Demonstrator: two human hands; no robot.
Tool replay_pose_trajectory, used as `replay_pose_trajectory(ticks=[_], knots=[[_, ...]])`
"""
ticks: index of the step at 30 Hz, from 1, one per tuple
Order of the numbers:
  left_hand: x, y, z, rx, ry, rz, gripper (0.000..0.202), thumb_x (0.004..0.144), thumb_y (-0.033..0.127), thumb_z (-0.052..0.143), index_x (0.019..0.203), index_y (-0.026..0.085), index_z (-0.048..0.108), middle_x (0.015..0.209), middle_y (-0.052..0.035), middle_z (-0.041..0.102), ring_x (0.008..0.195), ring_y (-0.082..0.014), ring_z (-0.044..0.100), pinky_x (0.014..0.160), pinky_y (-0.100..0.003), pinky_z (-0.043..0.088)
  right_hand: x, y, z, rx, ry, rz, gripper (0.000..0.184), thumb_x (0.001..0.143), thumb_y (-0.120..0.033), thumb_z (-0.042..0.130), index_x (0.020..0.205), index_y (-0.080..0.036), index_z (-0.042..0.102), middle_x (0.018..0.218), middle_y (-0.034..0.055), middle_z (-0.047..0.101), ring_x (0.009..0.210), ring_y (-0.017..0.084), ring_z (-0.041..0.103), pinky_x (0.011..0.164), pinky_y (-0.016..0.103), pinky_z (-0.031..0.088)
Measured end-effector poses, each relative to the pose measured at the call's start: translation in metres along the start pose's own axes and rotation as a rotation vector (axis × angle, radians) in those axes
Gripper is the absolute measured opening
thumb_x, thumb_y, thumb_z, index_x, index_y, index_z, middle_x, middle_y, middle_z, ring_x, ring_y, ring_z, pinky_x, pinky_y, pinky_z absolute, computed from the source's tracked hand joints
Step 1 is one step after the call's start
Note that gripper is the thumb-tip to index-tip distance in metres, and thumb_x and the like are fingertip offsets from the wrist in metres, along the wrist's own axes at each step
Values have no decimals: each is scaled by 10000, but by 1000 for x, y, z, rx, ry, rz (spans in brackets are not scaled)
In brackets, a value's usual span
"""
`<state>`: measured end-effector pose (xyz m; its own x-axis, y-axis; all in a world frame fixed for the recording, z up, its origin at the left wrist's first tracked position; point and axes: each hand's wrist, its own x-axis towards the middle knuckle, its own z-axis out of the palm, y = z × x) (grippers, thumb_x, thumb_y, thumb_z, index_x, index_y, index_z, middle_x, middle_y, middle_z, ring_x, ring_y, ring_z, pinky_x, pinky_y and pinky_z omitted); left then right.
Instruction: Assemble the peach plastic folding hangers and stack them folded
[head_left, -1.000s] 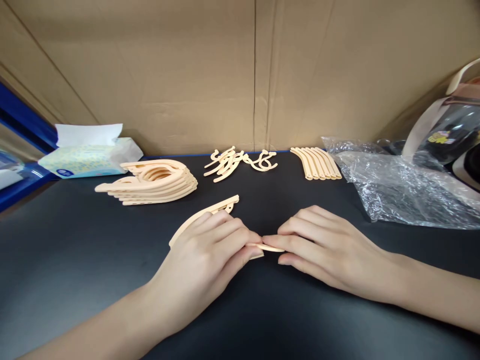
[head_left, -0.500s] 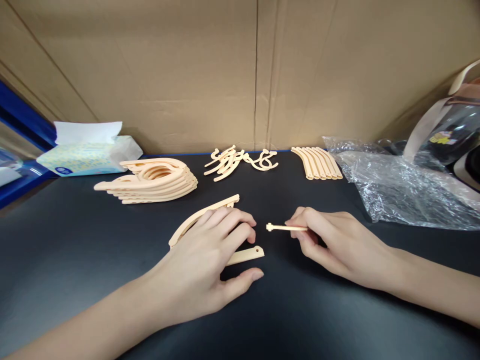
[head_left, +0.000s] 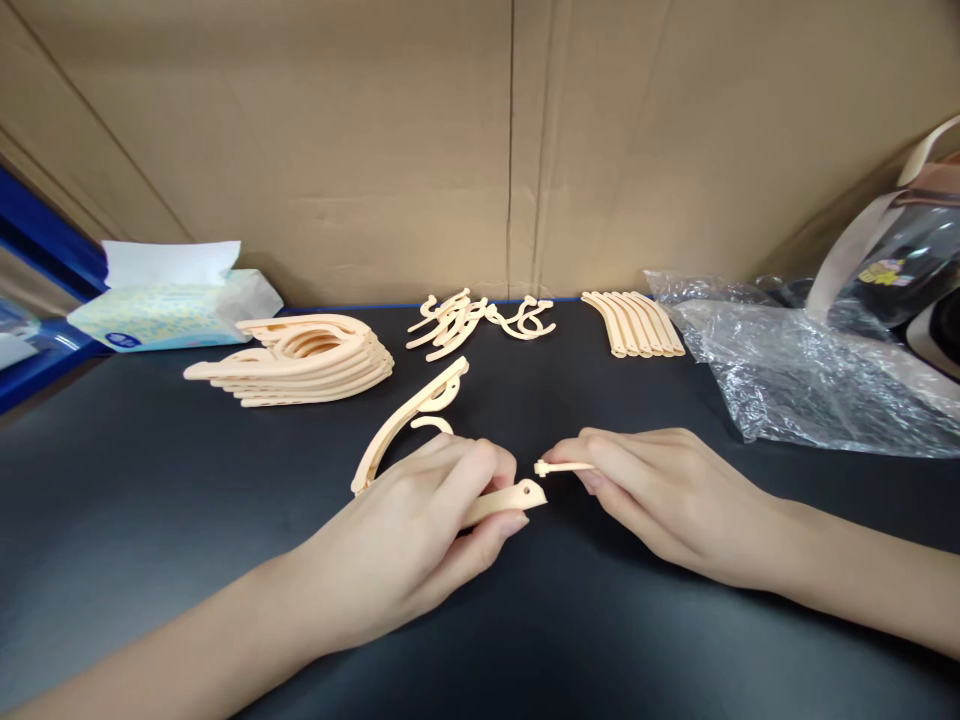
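My left hand (head_left: 427, 520) is closed around a cream hanger arm (head_left: 514, 498), and its holed end sticks out past the fingertips to the right. Behind that hand, another curved hanger arm (head_left: 409, 412) slants up with a small loop near its top. A curved cream bit also shows above my knuckles; whether these pieces are joined is hidden. My right hand (head_left: 667, 500) pinches a thin hanger hook (head_left: 562, 467), its knobbed end pointing left. A small gap separates the knob from the holed end.
Stacked hanger pieces (head_left: 300, 365) lie at left, before a tissue pack (head_left: 165, 310). Loose hooks (head_left: 457, 322) sit at back centre. A row of curved hanger arms (head_left: 634, 325) is farther right, beside crumpled clear plastic (head_left: 810, 390) and a bag (head_left: 892, 250). Cardboard (head_left: 360, 150) stands behind.
My left hand has closed on the hanger arm and raised its holed end rightward. The slanted arm behind has shifted and tilted more steeply. The hook in my right hand has lowered slightly.
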<state>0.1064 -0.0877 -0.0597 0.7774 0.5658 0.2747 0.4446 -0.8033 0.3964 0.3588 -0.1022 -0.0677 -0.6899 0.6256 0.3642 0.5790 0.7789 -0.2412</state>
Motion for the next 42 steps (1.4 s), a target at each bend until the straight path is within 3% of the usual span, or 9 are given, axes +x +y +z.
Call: replay_pose_trajectory(ticks=[8, 15, 18, 23, 27, 30, 35, 39, 42], knots=[[3, 2, 1, -9, 13, 23, 21, 998, 236, 439, 979, 231, 430, 855, 32, 574, 727, -129, 528, 678, -244, 411, 1, -3, 1, 29, -14, 7, 243, 960, -86, 381, 1146, -169, 513, 913, 22, 694, 706, 140, 684, 598, 248, 505], [4, 1, 0, -9, 15, 65, 22, 978, 195, 492, 975, 217, 493, 897, 8, 607, 842, -159, 542, 927, -347, 401, 1, -3, 1, 7, -3, -54, 233, 965, -92, 383, 1134, -151, 533, 866, 26, 685, 658, 133, 647, 579, 248, 485], [4, 6, -1, -86, -71, 128, 48, 958, 166, 510, 956, 210, 529, 848, 7, 622, 757, -142, 544, 762, -271, 445, 0, 0, 1, -13, 23, -56, 220, 966, -103, 402, 1118, -158, 552, 883, 29, 693, 711, 140, 671, 613, 251, 499], [5, 25, -4, -91, -197, 240, 80, 939, 230, 561, 872, 207, 598, 760, -7, 645, 659, -149, 552, 611, -275, 458, 1, 8, 2, 41, 75, 41, 226, 1005, -152, 395, 1143, -176, 573, 989, 47, 698, 847, 140, 675, 714, 250, 522], [6, 35, -9, -56, -253, 263, 117, 937, 173, 559, 935, 253, 645, 991, 5, 719, 911, -160, 627, 947, -302, 470, 3, 10, 2, 44, 35, 7, 215, 1013, -164, 394, 1119, -170, 580, 1000, 69, 688, 889, 162, 642, 750, 281, 526], [4, 29, -11, -95, -204, 227, 126, 880, 294, 674, 993, 255, 634, 1057, -9, 707, 1004, -191, 621, 1065, -355, 398, 4, 9, 1, 23, 19, -67, 225, 1014, -160, 378, 1114, -168, 579, 1023, 83, 689, 905, 175, 632, 787, 310, 527], [-5, 2, -9, 96, 129, -93, 603, 804, 586, 684, 1264, 235, 515, 1367, -121, 529, 1246, -319, 503, 1049, -481, 416, 4, 8, 0, -23, 36, -104, 219, 1003, -144, 392, 1080, -154, 597, 1025, 90, 702, 891, 183, 648, 779, 321, 536], [-11, -20, -3, 231, 98, -290, 1075, 696, 749, 666, 1517, 211, 229, 1546, -190, 325, 1405, -443, 311, 1088, -633, 347, 4, 10, -2, -38, 74, -102, 241, 997, -134, 392, 1099, -164, 609, 1024, 80, 710, 909, 170, 659, 791, 302, 545], [-11, -28, 1, 123, 83, -380, 911, 826, 606, 622, 1531, 236, 180, 1515, -155, 392, 1368, -377, 415, 1074, -571, 418, 3, 11, -2, -31, 78, -96, 251, 998, -130, 393, 1128, -167, 605, 1021, 72, 708, 906, 161, 655, 789, 287, 544]])
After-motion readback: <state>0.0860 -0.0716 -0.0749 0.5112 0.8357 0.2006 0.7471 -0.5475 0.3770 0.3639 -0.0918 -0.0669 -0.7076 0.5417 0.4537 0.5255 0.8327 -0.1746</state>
